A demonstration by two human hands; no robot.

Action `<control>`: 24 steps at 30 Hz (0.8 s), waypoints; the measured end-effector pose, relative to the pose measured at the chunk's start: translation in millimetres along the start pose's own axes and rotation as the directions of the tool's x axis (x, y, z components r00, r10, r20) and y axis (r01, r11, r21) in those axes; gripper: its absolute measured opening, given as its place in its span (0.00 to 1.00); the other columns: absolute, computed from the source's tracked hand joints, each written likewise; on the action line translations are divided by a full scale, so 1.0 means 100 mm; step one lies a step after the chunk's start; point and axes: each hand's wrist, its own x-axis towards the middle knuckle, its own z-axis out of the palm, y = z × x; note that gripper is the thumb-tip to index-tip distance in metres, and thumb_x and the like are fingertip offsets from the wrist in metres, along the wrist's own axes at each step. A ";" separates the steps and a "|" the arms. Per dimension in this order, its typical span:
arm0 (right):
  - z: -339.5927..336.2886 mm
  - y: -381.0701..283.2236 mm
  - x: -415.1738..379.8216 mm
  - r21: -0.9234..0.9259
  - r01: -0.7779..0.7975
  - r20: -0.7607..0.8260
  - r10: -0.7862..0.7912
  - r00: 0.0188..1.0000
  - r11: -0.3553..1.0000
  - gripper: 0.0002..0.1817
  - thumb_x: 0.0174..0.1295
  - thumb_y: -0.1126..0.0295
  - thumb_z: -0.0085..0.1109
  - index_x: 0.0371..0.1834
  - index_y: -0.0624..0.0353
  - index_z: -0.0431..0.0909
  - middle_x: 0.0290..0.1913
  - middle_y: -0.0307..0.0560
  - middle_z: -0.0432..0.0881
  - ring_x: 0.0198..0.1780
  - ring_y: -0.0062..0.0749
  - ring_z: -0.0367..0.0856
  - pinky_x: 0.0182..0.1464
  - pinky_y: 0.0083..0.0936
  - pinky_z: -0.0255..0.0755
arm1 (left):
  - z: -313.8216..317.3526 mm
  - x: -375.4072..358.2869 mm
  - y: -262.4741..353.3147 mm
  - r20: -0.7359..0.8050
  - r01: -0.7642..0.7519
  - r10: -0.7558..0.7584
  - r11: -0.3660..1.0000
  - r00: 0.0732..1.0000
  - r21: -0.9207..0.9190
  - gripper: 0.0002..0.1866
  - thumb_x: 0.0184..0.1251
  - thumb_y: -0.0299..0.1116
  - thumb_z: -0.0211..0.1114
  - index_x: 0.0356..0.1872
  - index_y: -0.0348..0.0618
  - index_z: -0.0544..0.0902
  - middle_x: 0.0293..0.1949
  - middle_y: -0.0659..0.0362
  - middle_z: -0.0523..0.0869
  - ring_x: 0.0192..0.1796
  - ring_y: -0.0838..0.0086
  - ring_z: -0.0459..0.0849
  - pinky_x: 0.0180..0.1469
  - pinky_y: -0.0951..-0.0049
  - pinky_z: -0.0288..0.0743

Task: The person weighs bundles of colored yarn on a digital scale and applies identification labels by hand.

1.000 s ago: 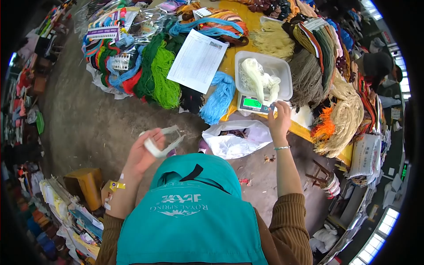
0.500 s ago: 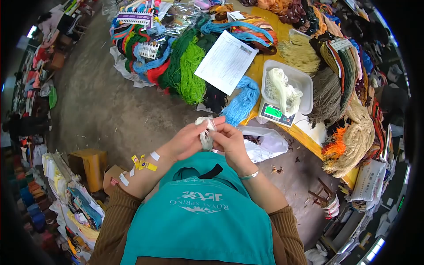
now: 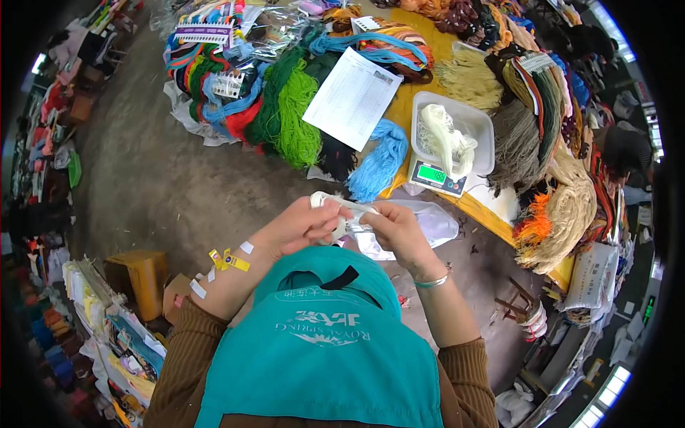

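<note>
A small bundle of white thread (image 3: 322,199) is held up in front of the apron. My left hand (image 3: 298,222) grips it with bent fingers. On the other side, my right hand (image 3: 403,230) pinches the strands between thumb and fingers, and they stretch between both hands. Just beyond, a light blue hank of thread (image 3: 378,160) hangs over the table edge. A digital scale (image 3: 437,175) with a lit green display carries a clear plastic tub (image 3: 483,132), in which more white thread (image 3: 442,132) lies, partly draped over the rim.
Green thread hanks (image 3: 296,118) and a printed sheet (image 3: 351,100) lie on the yellow table (image 3: 492,227). Beige hanks (image 3: 567,207) hang at its right. A white bag (image 3: 428,221) sits below the edge, and a small stool (image 3: 524,310) stands on the floor.
My hands have moved apart, the right one going outward, and the white thread is now drawn out sideways between them. The view has shifted slightly.
</note>
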 end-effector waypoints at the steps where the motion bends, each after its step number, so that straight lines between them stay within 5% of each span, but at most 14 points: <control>1: -0.07 -0.01 -0.02 0.144 -0.054 0.051 0.047 0.998 0.988 0.08 0.69 0.69 0.58 0.33 0.61 0.80 0.17 0.26 0.63 0.15 0.09 0.54 0.17 0.13 0.44 | -0.12 -0.01 0.01 0.107 0.046 -0.051 0.998 0.993 0.050 0.16 0.76 0.36 0.56 0.52 0.31 0.78 0.26 0.65 0.74 0.24 0.84 0.67 0.29 0.81 0.65; 2: -0.14 -0.06 -0.08 0.263 -0.063 0.070 0.047 0.996 0.963 0.08 0.70 0.70 0.56 0.34 0.62 0.79 0.16 0.25 0.60 0.14 0.09 0.52 0.16 0.14 0.43 | -0.22 -0.03 0.02 0.209 0.087 -0.107 0.991 0.972 0.105 0.13 0.74 0.35 0.60 0.48 0.33 0.79 0.19 0.70 0.66 0.19 0.87 0.59 0.24 0.82 0.58; 3: -0.20 -0.13 -0.16 0.274 -0.021 0.025 0.015 1.000 0.962 0.09 0.70 0.70 0.55 0.34 0.61 0.79 0.16 0.25 0.59 0.14 0.09 0.51 0.15 0.14 0.43 | -0.23 -0.08 0.04 0.130 0.089 -0.100 0.992 0.986 0.088 0.08 0.71 0.33 0.63 0.38 0.38 0.77 0.16 0.74 0.59 0.16 0.90 0.53 0.18 0.81 0.48; 5: -0.37 -0.29 -0.37 0.264 0.066 -0.070 -0.049 0.996 0.962 0.10 0.71 0.69 0.54 0.33 0.61 0.79 0.15 0.23 0.57 0.13 0.09 0.49 0.15 0.14 0.42 | -0.47 -0.24 0.16 0.107 0.087 -0.096 0.992 0.990 0.092 0.09 0.73 0.34 0.62 0.35 0.41 0.75 0.17 0.74 0.59 0.15 0.90 0.53 0.17 0.82 0.44; 10: -0.72 -1.06 -1.03 0.018 0.449 -0.410 -0.403 0.818 0.894 0.09 0.69 0.63 0.56 0.32 0.54 0.75 0.15 0.23 0.56 0.12 0.09 0.48 0.12 0.13 0.43 | -1.91 -0.63 0.17 -0.190 -0.077 0.046 0.984 0.981 -0.162 0.11 0.77 0.39 0.56 0.33 0.49 0.74 0.15 0.75 0.56 0.14 0.90 0.51 0.15 0.83 0.43; 12: -0.97 -1.37 -1.21 0.057 0.666 -0.305 -0.622 0.721 0.744 0.11 0.73 0.64 0.50 0.38 0.60 0.75 0.15 0.24 0.55 0.13 0.09 0.48 0.12 0.14 0.43 | -2.54 -0.86 0.14 -0.361 -0.157 0.059 0.956 0.931 -0.249 0.11 0.77 0.39 0.56 0.32 0.50 0.74 0.15 0.75 0.56 0.13 0.89 0.50 0.14 0.83 0.43; 16: -1.41 -2.17 -1.58 0.215 0.776 -0.070 -0.783 0.618 0.593 0.15 0.80 0.66 0.37 0.46 0.65 0.73 0.16 0.28 0.52 0.13 0.11 0.46 0.12 0.14 0.41 | -3.28 -1.41 0.10 -0.570 -0.258 0.068 0.931 0.819 -0.259 0.13 0.78 0.41 0.55 0.30 0.52 0.73 0.14 0.73 0.56 0.12 0.87 0.50 0.12 0.83 0.42; 18: -1.70 -2.60 -1.75 0.179 0.798 -0.035 -0.806 0.590 0.576 0.15 0.79 0.68 0.38 0.49 0.69 0.74 0.17 0.28 0.53 0.14 0.12 0.46 0.14 0.13 0.43 | -3.47 -1.63 0.06 -0.769 -0.281 0.026 0.938 0.638 -0.202 0.15 0.78 0.43 0.54 0.28 0.52 0.72 0.14 0.73 0.55 0.12 0.87 0.49 0.12 0.82 0.40; 19: -1.87 -2.82 -1.82 0.089 0.862 -0.166 -0.846 0.507 0.499 0.15 0.79 0.69 0.38 0.52 0.72 0.71 0.18 0.29 0.53 0.15 0.11 0.47 0.15 0.12 0.44 | -3.53 -1.71 0.04 -0.768 -0.283 0.028 0.938 0.640 -0.202 0.15 0.78 0.43 0.54 0.28 0.52 0.72 0.14 0.73 0.55 0.12 0.87 0.49 0.12 0.82 0.40; 21: -2.10 -3.31 -1.94 0.052 0.878 -0.154 -0.865 0.477 0.475 0.15 0.78 0.71 0.39 0.55 0.74 0.69 0.18 0.30 0.53 0.15 0.11 0.47 0.16 0.13 0.43 | -3.64 -1.86 0.00 -0.875 -0.299 0.038 0.946 0.483 -0.125 0.15 0.79 0.43 0.53 0.29 0.52 0.73 0.14 0.73 0.56 0.12 0.86 0.49 0.12 0.82 0.41; 22: -1.98 -3.50 -1.97 0.013 0.897 -0.226 -0.872 0.434 0.443 0.13 0.76 0.74 0.41 0.50 0.76 0.71 0.17 0.31 0.51 0.15 0.14 0.47 0.19 0.14 0.46 | -3.85 -1.95 -0.05 -0.890 -0.339 0.037 0.931 0.455 -0.135 0.15 0.78 0.43 0.54 0.28 0.52 0.73 0.14 0.73 0.57 0.12 0.85 0.49 0.11 0.81 0.41; 24: -2.96 -4.27 -2.15 0.091 0.923 -0.124 -0.915 0.384 0.375 0.14 0.77 0.76 0.39 0.56 0.76 0.69 0.18 0.32 0.53 0.16 0.12 0.48 0.20 0.14 0.45 | -3.99 -2.09 -0.11 -0.924 -0.375 0.022 0.917 0.383 -0.134 0.15 0.77 0.42 0.54 0.28 0.52 0.73 0.14 0.72 0.58 0.12 0.85 0.50 0.11 0.81 0.42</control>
